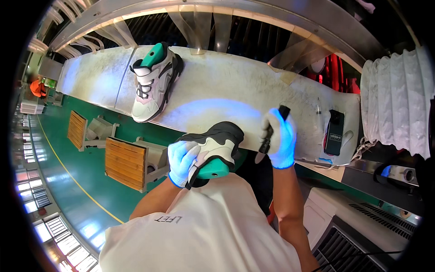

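My left hand, in a white glove lit blue, is closed on a sneaker close to my chest. This shoe is white and grey with a black sole turned away from me, and a green shoe last fills its opening. To the right, over the table's front edge, my gloved right hand grips a black-handled tool with a pale rounded tip pointing down. Its exact kind does not show. A second sneaker, with pink panels and another green last, sits upright on the table, left of centre.
The worn pale table curves across in front of me. Clear plastic strips hang behind it over dark rollers. A black phone lies at the right, near a white ribbed duct. Wooden-topped stools stand on the green floor at left.
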